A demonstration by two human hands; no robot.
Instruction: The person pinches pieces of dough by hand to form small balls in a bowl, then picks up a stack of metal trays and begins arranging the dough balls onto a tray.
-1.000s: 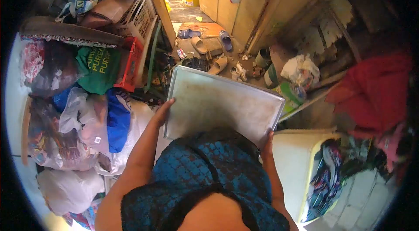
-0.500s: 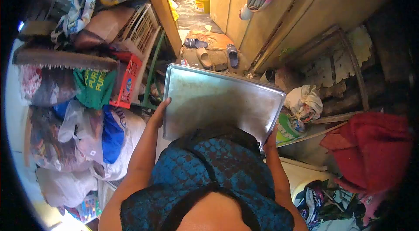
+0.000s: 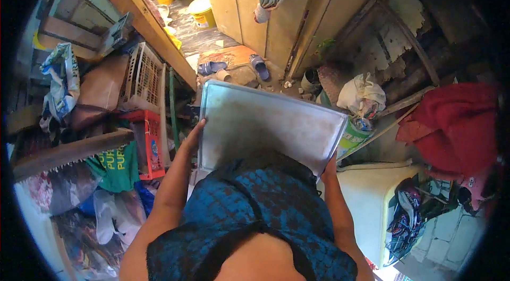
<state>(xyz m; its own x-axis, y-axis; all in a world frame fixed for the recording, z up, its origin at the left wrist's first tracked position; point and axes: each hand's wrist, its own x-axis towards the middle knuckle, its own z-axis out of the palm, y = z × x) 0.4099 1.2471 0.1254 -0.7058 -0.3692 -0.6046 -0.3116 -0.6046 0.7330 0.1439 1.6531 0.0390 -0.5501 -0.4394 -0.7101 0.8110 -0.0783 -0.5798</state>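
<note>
A large rectangular metal baking tray [image 3: 265, 116] is held in front of my body, its long far edge sloping down to the right. My left hand [image 3: 197, 133] grips the tray's left side, with most of its fingers hidden beneath. On the right short side, my right hand [image 3: 330, 168] has hold of the near corner, its fingers also mostly out of sight. The tray's inner surface looks bare, with dull stains and a shadow across it. My patterned blue top [image 3: 255, 201] overlaps the near edge from this viewpoint.
Ahead is a doorway with slippers [image 3: 259, 67] on its threshold and a yellow bucket [image 3: 201, 13] beyond. A red crate [image 3: 153, 145] and stacked bags stand at left. At right are a white sack [image 3: 362, 95], a red cloth [image 3: 451, 127] and a pale appliance-like box [image 3: 361, 206].
My view has turned to the right, so the doorway and shelves shift left and tilt. The tray stays in both hands, at about the same place before my body.
</note>
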